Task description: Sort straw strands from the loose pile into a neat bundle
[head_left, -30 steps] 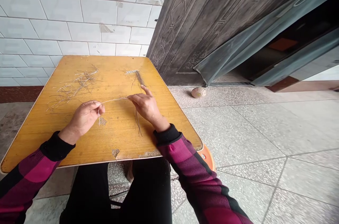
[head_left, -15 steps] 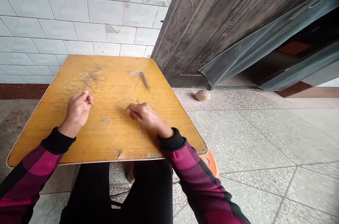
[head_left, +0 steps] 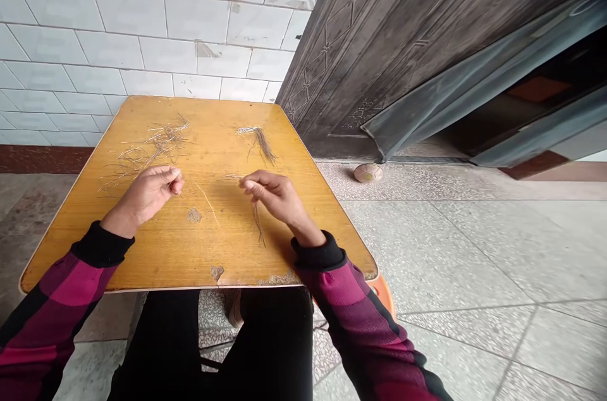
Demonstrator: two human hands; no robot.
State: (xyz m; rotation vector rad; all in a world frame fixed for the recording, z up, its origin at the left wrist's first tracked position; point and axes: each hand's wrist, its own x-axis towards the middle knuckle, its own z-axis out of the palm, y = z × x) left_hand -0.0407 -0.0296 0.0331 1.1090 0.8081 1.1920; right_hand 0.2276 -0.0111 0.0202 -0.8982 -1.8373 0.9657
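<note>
- My black trousers [head_left: 161,350] sit below the counter's near edge, and an orange stool [head_left: 383,295] shows just past its right corner.
- My left hand [head_left: 145,195] is closed to a pinch, thumb against fingertips; anything held is too fine to see.
- My right hand [head_left: 277,197] is pinched too, with dark fibre strands [head_left: 258,222] beneath it.
- A loose pale strand [head_left: 207,203] lies between my hands on the wooden counter [head_left: 156,259].
- Toward the far edge lie a scattered pile of fibres [head_left: 154,149], left, and a small tuft [head_left: 262,143], right.
- Beyond stand a white tiled wall [head_left: 142,28] and a dark embossed door [head_left: 360,40], with a small ball [head_left: 368,173] on the floor near it.
</note>
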